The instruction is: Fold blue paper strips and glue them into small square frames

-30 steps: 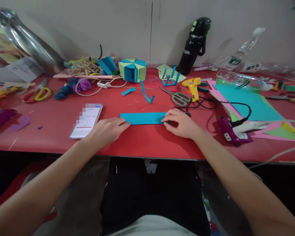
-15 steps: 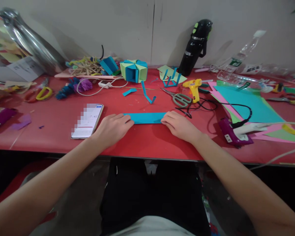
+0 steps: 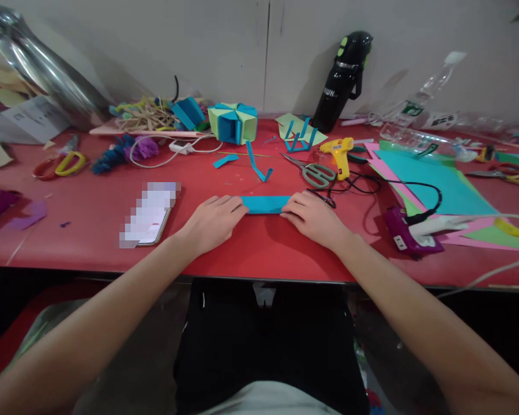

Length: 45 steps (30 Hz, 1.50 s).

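Observation:
A blue paper strip [image 3: 264, 204] lies sideways on the red table [image 3: 259, 253] in front of me. My left hand [image 3: 218, 222] is closed on its left part, fingers bent over the paper. At the strip's right end, my right hand [image 3: 309, 216] grips the paper between thumb and fingers. The hands cover both ends of the strip. Beyond it lie a bent narrow blue strip [image 3: 256, 164] and a small blue paper scrap [image 3: 225, 161]. Farther back stands a blue and light green folded paper piece [image 3: 233, 124].
Grey scissors [image 3: 318, 174], a yellow glue gun [image 3: 341, 154] and a purple power strip [image 3: 410, 233] with cables sit to the right, near coloured paper sheets [image 3: 436, 178]. A phone [image 3: 153, 216] lies left of my left hand. A black flask [image 3: 341, 80] leans at the back.
My left hand has slid right along the blue strip, so less of the paper shows between the hands. My right hand stays at the right end. The view has shifted slightly.

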Each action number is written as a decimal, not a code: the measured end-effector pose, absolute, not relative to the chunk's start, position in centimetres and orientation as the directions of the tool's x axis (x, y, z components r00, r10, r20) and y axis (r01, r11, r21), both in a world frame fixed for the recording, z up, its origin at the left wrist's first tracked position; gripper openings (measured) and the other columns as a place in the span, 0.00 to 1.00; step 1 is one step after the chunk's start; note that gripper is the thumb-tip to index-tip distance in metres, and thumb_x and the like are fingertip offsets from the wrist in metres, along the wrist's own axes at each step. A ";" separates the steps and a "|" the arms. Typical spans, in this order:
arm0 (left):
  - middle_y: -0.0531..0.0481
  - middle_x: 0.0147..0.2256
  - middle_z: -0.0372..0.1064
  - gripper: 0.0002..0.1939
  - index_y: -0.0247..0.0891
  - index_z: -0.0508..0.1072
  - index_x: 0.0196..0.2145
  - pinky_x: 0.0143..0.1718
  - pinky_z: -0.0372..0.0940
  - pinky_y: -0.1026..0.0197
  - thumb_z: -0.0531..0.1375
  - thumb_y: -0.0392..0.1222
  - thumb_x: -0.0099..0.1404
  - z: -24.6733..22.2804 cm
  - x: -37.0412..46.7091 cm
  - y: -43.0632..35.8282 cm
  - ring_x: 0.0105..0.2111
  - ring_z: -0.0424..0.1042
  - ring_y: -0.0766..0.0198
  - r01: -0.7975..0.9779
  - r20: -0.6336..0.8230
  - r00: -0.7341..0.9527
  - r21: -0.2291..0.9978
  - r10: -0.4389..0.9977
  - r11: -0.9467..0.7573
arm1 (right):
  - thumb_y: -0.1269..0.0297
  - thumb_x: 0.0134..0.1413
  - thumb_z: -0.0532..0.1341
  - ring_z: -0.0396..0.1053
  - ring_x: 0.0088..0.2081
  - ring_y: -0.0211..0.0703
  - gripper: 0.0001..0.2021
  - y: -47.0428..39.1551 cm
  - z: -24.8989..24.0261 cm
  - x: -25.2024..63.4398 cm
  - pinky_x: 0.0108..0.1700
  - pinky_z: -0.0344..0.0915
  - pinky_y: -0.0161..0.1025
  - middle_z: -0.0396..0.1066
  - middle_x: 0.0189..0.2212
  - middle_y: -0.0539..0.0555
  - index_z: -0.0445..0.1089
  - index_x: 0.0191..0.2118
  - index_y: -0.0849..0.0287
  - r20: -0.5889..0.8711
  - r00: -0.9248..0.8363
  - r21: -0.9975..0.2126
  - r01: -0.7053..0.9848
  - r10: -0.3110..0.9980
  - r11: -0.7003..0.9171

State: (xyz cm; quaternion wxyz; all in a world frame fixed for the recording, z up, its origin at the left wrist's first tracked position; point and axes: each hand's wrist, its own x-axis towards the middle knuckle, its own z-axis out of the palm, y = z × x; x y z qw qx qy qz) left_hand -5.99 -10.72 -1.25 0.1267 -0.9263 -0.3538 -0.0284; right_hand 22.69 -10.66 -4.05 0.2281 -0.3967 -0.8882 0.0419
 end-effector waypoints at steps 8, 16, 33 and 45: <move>0.44 0.46 0.74 0.15 0.40 0.75 0.50 0.44 0.66 0.53 0.50 0.35 0.74 -1.6 -3.4 -10.0 0.46 0.74 0.55 0.664 0.208 0.743 -0.106 0.636 -0.740 | 0.68 0.70 0.52 0.63 0.41 0.51 0.14 -10.8 -4.1 22.3 0.47 0.63 0.49 0.72 0.39 0.58 0.76 0.44 0.54 0.372 -0.600 -0.218 0.685 0.708 0.695; 0.45 0.45 0.72 0.17 0.39 0.75 0.49 0.36 0.65 0.58 0.52 0.29 0.70 -1.5 -2.7 -10.2 0.46 0.72 0.55 0.706 0.161 0.704 -0.060 0.692 -0.705 | 0.68 0.69 0.54 0.64 0.39 0.49 0.11 -10.4 -4.6 22.6 0.46 0.64 0.46 0.73 0.39 0.58 0.76 0.43 0.58 0.419 -0.592 -0.294 0.629 0.688 0.720; 0.44 0.41 0.72 0.10 0.36 0.71 0.42 0.38 0.62 0.55 0.50 0.31 0.71 -1.2 -2.0 -9.3 0.42 0.72 0.54 0.763 0.073 0.646 -0.042 0.760 -0.645 | 0.68 0.69 0.54 0.63 0.38 0.48 0.09 -10.2 -4.3 22.5 0.45 0.61 0.44 0.69 0.37 0.56 0.70 0.39 0.57 0.357 -0.525 -0.403 0.659 0.773 0.634; 0.43 0.44 0.71 0.09 0.36 0.71 0.44 0.43 0.63 0.54 0.51 0.32 0.72 -1.8 0.4 -9.4 0.45 0.71 0.54 0.678 0.153 0.733 -0.085 0.662 -0.731 | 0.70 0.69 0.52 0.63 0.40 0.51 0.08 -10.6 -4.0 22.0 0.46 0.61 0.46 0.70 0.40 0.58 0.69 0.42 0.59 0.304 -0.546 -0.238 0.750 0.780 0.618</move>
